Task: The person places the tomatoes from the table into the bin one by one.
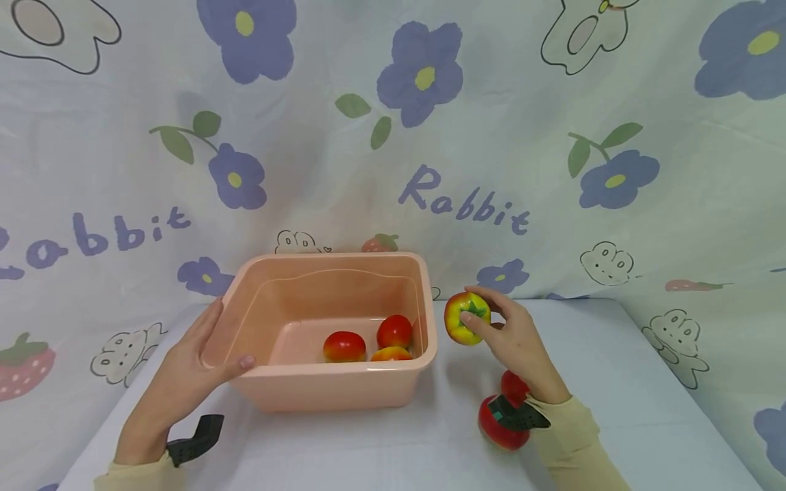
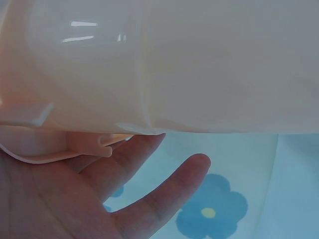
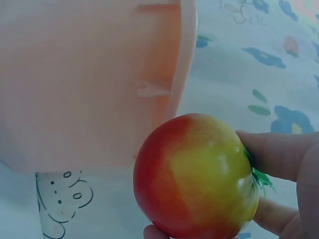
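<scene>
My left hand [image 1: 178,368] grips the left end of a peach-coloured plastic bin [image 1: 331,392], its thumb over the front rim. In the left wrist view, the fingers [image 2: 164,194] extend along the bin's outer side under the rim. Just right of the bin, my right hand [image 1: 522,341] pinches a red-and-yellow tomato [image 1: 454,331] with a green leafy top, held above the table. The right wrist view shows the tomato's smooth, shiny side [image 3: 194,174] close to the bin wall. Inside the bin lie a red tomato [image 1: 344,346], another [image 1: 394,331] and a partly hidden orange-yellow one [image 1: 391,354].
On the white table [image 1: 620,382], a red tomato [image 1: 500,431] and a smaller-looking red fruit [image 1: 514,387] lie below my right wrist, partly covered by the wrist strap. A printed cloth [image 1: 344,177] with flowers and rabbits hangs behind the bin.
</scene>
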Action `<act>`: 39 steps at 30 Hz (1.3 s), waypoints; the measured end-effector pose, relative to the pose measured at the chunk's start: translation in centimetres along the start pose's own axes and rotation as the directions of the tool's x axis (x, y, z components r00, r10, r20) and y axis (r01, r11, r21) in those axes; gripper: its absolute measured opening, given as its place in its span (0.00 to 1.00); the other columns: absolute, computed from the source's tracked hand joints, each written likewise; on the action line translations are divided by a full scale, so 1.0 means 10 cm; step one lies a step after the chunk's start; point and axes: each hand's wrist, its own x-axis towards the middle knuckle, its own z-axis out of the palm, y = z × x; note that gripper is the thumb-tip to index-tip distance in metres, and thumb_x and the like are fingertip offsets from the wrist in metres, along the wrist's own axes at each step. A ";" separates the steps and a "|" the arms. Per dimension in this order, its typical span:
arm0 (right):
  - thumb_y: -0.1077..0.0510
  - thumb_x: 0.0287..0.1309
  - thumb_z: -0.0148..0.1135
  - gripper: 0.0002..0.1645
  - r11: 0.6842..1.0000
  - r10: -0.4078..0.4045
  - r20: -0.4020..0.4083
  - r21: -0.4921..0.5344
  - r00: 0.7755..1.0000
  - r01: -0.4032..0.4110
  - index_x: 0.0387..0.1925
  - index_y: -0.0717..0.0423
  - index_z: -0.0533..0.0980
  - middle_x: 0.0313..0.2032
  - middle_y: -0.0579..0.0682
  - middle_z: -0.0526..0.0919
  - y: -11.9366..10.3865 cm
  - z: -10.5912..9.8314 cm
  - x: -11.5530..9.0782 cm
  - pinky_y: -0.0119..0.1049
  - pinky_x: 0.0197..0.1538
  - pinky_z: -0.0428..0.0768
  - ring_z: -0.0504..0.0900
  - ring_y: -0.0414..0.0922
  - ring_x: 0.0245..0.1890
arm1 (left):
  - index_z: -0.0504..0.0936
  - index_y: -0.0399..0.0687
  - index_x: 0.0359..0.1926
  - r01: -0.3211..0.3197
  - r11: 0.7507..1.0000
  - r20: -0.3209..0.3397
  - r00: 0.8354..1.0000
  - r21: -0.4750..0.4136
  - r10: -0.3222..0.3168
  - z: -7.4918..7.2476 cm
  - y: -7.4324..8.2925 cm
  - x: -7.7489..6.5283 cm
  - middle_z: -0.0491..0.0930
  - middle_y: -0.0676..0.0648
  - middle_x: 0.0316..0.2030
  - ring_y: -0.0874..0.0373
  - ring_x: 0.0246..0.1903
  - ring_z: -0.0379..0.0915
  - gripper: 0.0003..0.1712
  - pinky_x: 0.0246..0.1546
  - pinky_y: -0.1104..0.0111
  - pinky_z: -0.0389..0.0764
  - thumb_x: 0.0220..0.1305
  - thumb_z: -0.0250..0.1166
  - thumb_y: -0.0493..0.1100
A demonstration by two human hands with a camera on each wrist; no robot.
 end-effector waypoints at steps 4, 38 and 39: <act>0.47 0.65 0.66 0.30 0.999 -0.025 -0.024 0.023 0.999 0.025 0.66 0.50 0.74 0.59 0.54 0.79 -0.06 0.00 0.00 0.43 0.52 0.84 0.75 0.52 0.58 | 0.38 0.52 0.81 0.005 1.000 0.002 1.000 0.003 -0.005 0.00 0.00 0.00 0.40 0.36 0.79 0.27 0.73 0.43 0.63 0.63 0.26 0.51 0.59 0.72 0.54; 0.54 0.65 0.67 0.27 0.953 -0.153 -0.036 0.261 0.988 0.157 0.64 0.53 0.75 0.56 0.52 0.79 -0.44 0.29 0.03 0.30 0.48 0.84 0.77 0.49 0.53 | 0.38 0.54 0.81 0.009 1.000 0.006 1.000 -0.009 -0.009 0.00 -0.01 0.00 0.39 0.36 0.79 0.28 0.74 0.39 0.62 0.64 0.26 0.48 0.60 0.72 0.53; 0.54 0.65 0.67 0.28 0.953 -0.154 -0.033 0.259 0.988 0.157 0.64 0.53 0.74 0.56 0.52 0.79 -0.45 0.31 0.04 0.31 0.48 0.84 0.77 0.49 0.53 | 0.38 0.54 0.81 0.007 1.000 0.006 1.000 -0.009 -0.007 0.00 -0.01 0.00 0.39 0.36 0.79 0.28 0.74 0.39 0.62 0.64 0.26 0.48 0.60 0.72 0.53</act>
